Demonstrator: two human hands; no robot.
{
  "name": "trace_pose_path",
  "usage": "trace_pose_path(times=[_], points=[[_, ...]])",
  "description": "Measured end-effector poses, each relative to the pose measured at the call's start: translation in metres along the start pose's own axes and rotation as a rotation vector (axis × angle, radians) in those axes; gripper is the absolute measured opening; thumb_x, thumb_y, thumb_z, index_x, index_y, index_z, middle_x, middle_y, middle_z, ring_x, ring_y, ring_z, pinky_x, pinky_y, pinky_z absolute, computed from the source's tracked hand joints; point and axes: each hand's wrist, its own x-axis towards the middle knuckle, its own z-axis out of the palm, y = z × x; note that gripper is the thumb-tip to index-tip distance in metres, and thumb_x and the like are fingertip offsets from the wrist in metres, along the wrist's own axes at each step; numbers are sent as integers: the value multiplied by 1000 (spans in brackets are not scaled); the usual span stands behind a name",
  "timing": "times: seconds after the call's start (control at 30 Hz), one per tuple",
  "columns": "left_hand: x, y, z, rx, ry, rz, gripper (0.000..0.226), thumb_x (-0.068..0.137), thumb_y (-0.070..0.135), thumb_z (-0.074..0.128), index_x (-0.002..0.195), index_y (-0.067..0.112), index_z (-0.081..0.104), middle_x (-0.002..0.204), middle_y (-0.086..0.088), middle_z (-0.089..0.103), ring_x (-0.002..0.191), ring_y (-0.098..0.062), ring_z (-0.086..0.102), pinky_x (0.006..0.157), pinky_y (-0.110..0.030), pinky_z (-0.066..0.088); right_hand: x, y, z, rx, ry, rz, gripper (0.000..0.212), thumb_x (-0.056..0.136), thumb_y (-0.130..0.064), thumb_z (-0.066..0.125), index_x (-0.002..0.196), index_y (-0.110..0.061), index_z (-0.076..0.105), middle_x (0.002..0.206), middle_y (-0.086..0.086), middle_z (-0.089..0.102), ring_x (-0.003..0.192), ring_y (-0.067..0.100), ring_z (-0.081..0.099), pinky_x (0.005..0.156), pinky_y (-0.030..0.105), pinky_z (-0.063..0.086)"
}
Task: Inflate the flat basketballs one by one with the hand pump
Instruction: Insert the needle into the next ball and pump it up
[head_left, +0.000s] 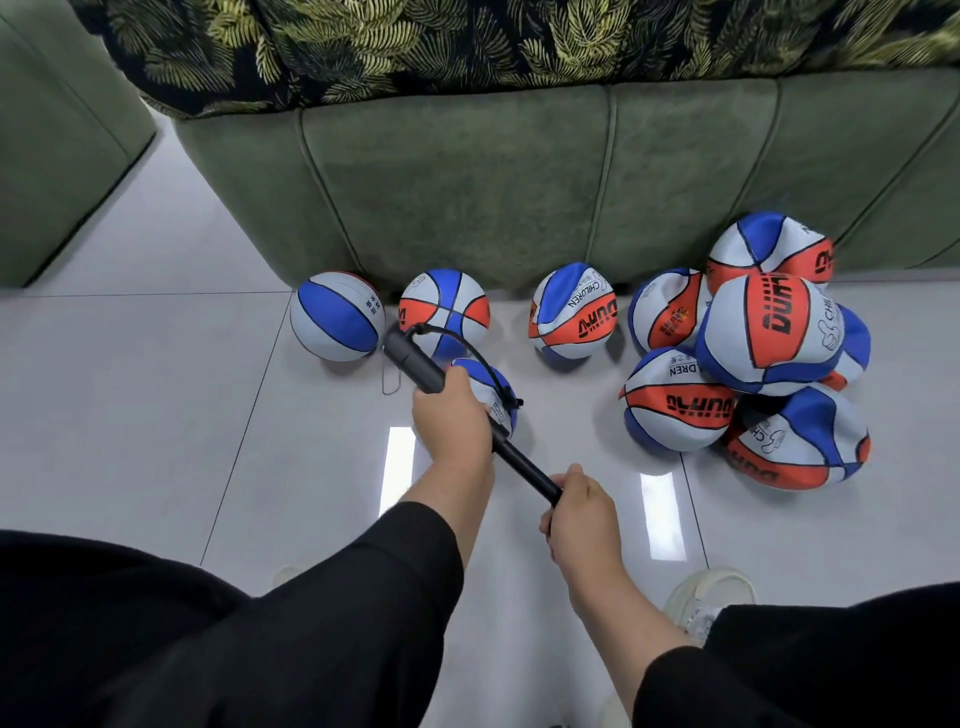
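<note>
We are mid-stroke on the pump (415, 361). Our left hand (452, 415) is clenched around its barrel, and our right hand (582, 506) is clenched around the handle, with the rod (524, 465) drawn out between them. The pump's long axis runs from the right hand, nearest us, up and left toward the sofa (519, 192). The ball being filled (491, 387) sits on the floor just beyond the left hand, joined by the hose (467, 348). The next push should travel straight along that axis. Flat balls (769, 332) wait piled to the right.
</note>
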Motion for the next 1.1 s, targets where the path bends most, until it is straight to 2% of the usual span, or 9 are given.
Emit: trace_pose_path(times=[0.13,0.2,0.33,0.47,0.67,0.77,0.83,0.93,1.1], points=[[-13,-12,0,-4,-2,29,9,90,24,58,83,19,58,67,-8,57,51,-21,52,48,-26,46,-2,-9,13,0,-9,-26,39,108,-40,28,96,-20,60,70,10,66,68,28,57,70,38,45],[-18,-14,2,9,-28,50,8,84,24,58,79,18,55,63,-7,55,51,-22,53,53,-30,49,-4,-17,16,20,-11,-37,39,108,-38,29,94,-18,59,75,11,65,70,28,57,69,37,45],[-23,-17,1,31,-64,38,7,90,19,58,83,18,57,68,-8,59,51,-17,56,60,-33,51,-7,-24,20,18,-20,-46,41,109,-39,29,90,-14,56,75,9,59,70,27,55,68,37,44],[-21,-7,2,38,-80,43,10,77,30,59,81,21,60,65,-8,58,53,-24,55,58,-34,52,-8,-25,12,58,-55,-23,37,109,-34,31,96,-18,62,67,11,61,63,25,50,64,37,39],[2,10,1,60,-34,5,9,94,30,58,100,23,61,72,-3,58,58,-16,55,56,-30,48,-10,-6,-9,39,-14,24,38,108,-31,32,96,-17,65,61,11,61,55,22,48,59,34,38],[-6,5,3,43,-37,-25,5,92,27,57,93,23,61,68,-4,59,52,-18,53,48,-26,47,-8,-11,-4,22,17,-14,41,102,-38,30,96,-19,65,73,13,64,59,23,52,65,37,43],[-12,0,2,26,-27,-37,6,86,28,59,86,21,59,64,-6,60,52,-23,54,51,-31,52,-7,-18,2,-4,22,-48,42,96,-45,28,96,-24,64,79,12,67,65,24,56,71,40,45],[-20,-7,2,4,-49,4,7,77,28,58,78,20,58,63,-7,59,52,-26,54,57,-37,53,-6,-25,7,-6,3,-65,36,106,-39,31,93,-23,61,75,12,66,65,26,56,70,38,44],[-26,-17,2,9,-69,32,11,89,12,56,78,16,55,65,-9,57,53,-22,53,61,-36,50,-7,-30,14,-27,-18,-71,38,108,-34,31,86,-13,55,75,11,61,67,27,55,67,38,44]])
